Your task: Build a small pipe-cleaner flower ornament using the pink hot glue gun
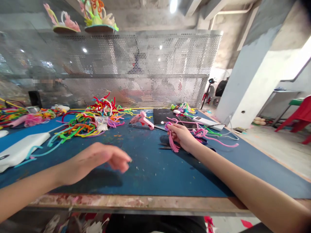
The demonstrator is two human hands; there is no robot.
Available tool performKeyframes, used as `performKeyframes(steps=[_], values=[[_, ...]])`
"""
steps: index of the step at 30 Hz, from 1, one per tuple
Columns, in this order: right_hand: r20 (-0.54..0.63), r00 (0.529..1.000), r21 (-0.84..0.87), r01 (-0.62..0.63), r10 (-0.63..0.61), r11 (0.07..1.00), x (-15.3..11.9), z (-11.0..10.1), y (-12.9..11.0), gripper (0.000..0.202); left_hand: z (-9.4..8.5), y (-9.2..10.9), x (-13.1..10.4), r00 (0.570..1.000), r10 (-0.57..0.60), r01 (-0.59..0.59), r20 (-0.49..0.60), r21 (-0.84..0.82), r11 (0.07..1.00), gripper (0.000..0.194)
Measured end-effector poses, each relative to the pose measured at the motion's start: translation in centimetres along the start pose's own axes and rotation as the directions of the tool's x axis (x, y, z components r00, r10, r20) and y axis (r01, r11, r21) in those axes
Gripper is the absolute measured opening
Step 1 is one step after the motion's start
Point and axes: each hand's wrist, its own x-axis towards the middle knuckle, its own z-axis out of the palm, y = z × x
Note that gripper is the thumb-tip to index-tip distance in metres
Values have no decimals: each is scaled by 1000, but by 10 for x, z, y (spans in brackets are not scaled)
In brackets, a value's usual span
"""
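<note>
Right hand (180, 133) pinches a pink tassel (173, 141) just right of the frame's centre while the left hand (98, 158) hovers half-open, seemingly empty, over the surface (155, 181) at lower left, and a light grip near the top should best spare the hanging strands (174, 147).

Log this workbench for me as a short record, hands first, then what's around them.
Left hand: held above the blue mat, nothing visible in it
Right hand: fingers pinching a pink tassel-like piece
Beyond hands: pink glue gun
Left side: multicoloured fuzzy stems, heaped
Background: perforated panel
</note>
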Motion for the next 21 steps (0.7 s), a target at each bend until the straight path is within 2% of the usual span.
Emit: performKeyframes(steps=[1,2,6,7,10,13,17,19,21], values=[[-1,1000,0,-3,3,1000,-1,0,-1,17,6,0,15,994,-8,6,107,21,1000,46],[-1,1000,0,-3,3,1000,-1,0,-1,17,14,-2,30,995,0,-9,103,95,995,41],[10,1000,8,14,-14,1000,1,-1,1,20,56,-10,78,985,66,-114,158,320,941,52],[15,1000,13,18,-18,1000,1,-2,1,20,66,-11,84,969,102,-178,226,347,921,57],[17,1000,36,15,-15,999,3,-3,3,23,82,-11,88,871,144,-343,469,371,863,76],[14,1000,48,17,-18,999,2,-3,2,23,79,-10,76,823,132,-385,553,372,845,83],[19,1000,37,9,-10,999,0,-3,0,20,61,-6,49,775,186,-427,604,285,858,84],[19,1000,20,3,-3,1000,-1,-3,-1,20,52,1,35,761,186,-398,621,221,890,82],[17,1000,10,4,-4,1000,0,-3,-1,20,45,12,24,740,180,-317,648,100,943,74]])
